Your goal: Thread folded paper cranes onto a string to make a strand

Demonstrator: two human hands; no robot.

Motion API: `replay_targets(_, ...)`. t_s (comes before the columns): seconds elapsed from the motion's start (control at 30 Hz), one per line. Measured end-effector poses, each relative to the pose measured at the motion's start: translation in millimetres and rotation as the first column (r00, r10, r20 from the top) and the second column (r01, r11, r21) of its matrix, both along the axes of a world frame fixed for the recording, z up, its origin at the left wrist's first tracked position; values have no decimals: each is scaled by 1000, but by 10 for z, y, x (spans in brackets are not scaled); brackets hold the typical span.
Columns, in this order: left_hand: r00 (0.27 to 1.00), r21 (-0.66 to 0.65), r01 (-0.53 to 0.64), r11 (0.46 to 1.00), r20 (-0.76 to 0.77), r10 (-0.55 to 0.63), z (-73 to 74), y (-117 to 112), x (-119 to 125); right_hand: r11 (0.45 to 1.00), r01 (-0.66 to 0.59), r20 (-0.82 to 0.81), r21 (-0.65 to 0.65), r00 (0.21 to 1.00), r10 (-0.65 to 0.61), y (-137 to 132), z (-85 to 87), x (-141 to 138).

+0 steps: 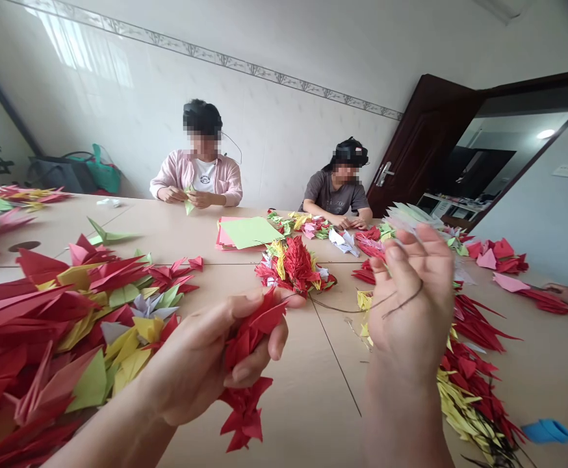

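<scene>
Fingers closed, my left hand [249, 338] holds several red folded paper cranes [257, 328] bunched together. More red cranes [245, 413] hang below that palm. A thin dark string [340, 308] runs from near the left fingertips across to my right hand [408, 292]. That hand is raised to the right, thumb and fingers drawn together, with the string lying across its palm. Whether a needle sits at its fingertips, I cannot tell. Just beyond the left hand lies a cluster of red, yellow and white folded paper [296, 263] on the table [308, 364].
A large heap of coloured folded paper [35, 325] covers the left side. Paper sheets [249, 232] lie farther back. Strung bundles [464, 403] and a blue roll [547, 430] are on the right. Two people sit opposite; another person's hand [564, 294] reaches in at right.
</scene>
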State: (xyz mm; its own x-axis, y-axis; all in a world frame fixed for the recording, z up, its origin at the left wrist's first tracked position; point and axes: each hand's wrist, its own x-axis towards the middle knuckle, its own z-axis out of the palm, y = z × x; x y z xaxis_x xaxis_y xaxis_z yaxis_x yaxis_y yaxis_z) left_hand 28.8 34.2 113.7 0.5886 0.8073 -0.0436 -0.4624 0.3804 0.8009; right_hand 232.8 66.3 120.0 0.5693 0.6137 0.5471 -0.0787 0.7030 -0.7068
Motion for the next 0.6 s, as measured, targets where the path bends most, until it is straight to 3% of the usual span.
replay_targets(0.07,1000,41,-20,999,-15,21,9,-12,8,997,63,140,52,988,-69,-127,13,-21)
replay_targets(0.13,1000,77,-11,997,-17,12,11,-21,17,998,-56,327,-16,943,59,-272,25,-56)
replay_targets(0.23,999,105,29,994,-30,-26,5,-29,28,926,-295,591,-236,712,378,-413,42,-101)
replay_targets(0.3,998,125,36,992,-47,-30,3,-34,31,883,-348,695,-316,548,465,-426,50,-115)
replay_targets(0.33,998,132,36,991,-56,-28,4,-37,31,878,-351,724,-324,505,469,-415,51,-118)
replay_targets(0.6,991,141,12,990,-134,7,12,-51,22,886,-362,731,-290,514,449,-344,-5,-161)
